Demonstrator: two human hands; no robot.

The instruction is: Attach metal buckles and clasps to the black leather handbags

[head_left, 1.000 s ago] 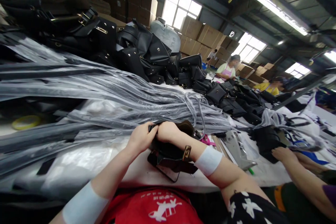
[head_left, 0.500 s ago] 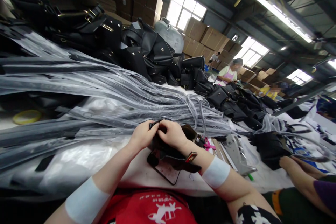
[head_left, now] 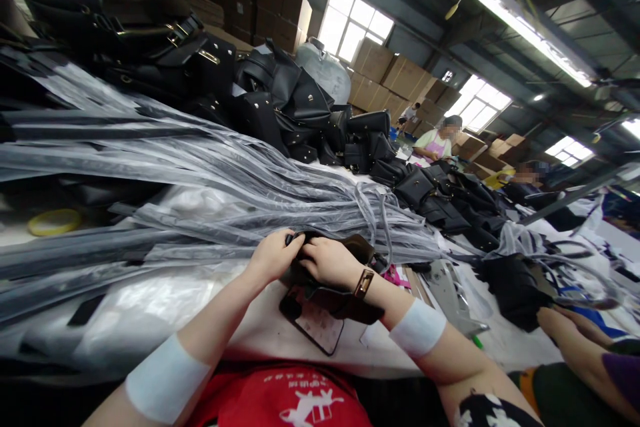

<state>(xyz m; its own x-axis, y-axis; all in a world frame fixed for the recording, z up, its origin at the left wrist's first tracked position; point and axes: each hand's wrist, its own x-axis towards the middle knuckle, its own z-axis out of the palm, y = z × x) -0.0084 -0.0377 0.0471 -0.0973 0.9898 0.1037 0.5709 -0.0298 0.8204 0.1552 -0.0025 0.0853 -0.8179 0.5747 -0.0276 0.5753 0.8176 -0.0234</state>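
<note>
A black handbag (head_left: 345, 303) with a brown inside and a gold-coloured clasp lies in front of me, partly under my right forearm. My left hand (head_left: 273, 259) grips its upper left edge, thumb pointing inward and fingers curled behind. At the bag's opening, my right hand (head_left: 334, 264) is bent over the same edge close to my left thumb; its fingertips are partly hidden in the dark material. Beneath the bag, a phone in a patterned case (head_left: 315, 325) lies on the white table.
Plastic-wrapped straps (head_left: 240, 167) spread across the table, with black bags (head_left: 295, 100) piled behind. A yellow tape roll (head_left: 54, 221) lies left. To the right are a grey metal tool (head_left: 453, 297) and a co-worker's hands (head_left: 555, 323) at a black bag (head_left: 515, 290).
My right hand has shifted slightly right and down, its fingers drawing away from my left thumb. The clasp flap has turned more upright. My left hand stays in place.
</note>
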